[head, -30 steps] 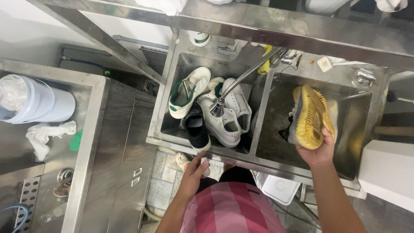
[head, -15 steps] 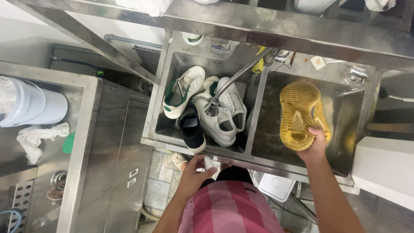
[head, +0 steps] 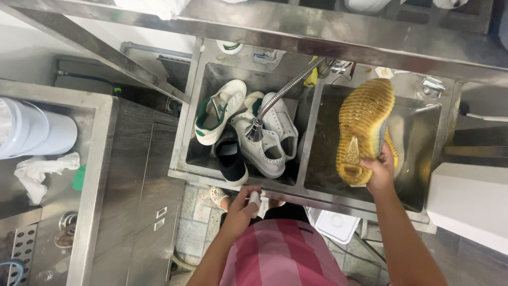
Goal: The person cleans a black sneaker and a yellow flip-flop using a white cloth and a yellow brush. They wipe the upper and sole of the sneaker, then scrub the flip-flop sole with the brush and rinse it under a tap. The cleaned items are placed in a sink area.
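Yellow-soled shoe (head: 364,127) held sole-up over the right basin (head: 423,159) of a double steel sink, heel end toward the person, toe pointing away toward the back rim. Right hand (head: 380,170) wraps the heel part, fingers curled round its edge and pressed onto it; the shoe hangs clear of the basin floor. Sole looks yellowed and grimy in the tread; no foam or running water visible on it, so by my reading the washing of this one is at an early point, inspection rather than scrubbing. Left hand (head: 242,204) sits low at the sink's front edge, fingers pinched round a small white object (head: 255,198), too small to identify. Left basin (head: 185,153) is crowded: a white shoe with green trim (head: 219,111), a pair of white sneakers (head: 267,135), a black shoe (head: 230,159), with the flexible spray hose (head: 283,92) hanging over them, its head among the white pair. All these appear unhandled and, I judge, yet to be done. Far left, a separate counter (head: 100,159) carries a white lidded container (head: 34,132) and a crumpled cloth (head: 37,172).
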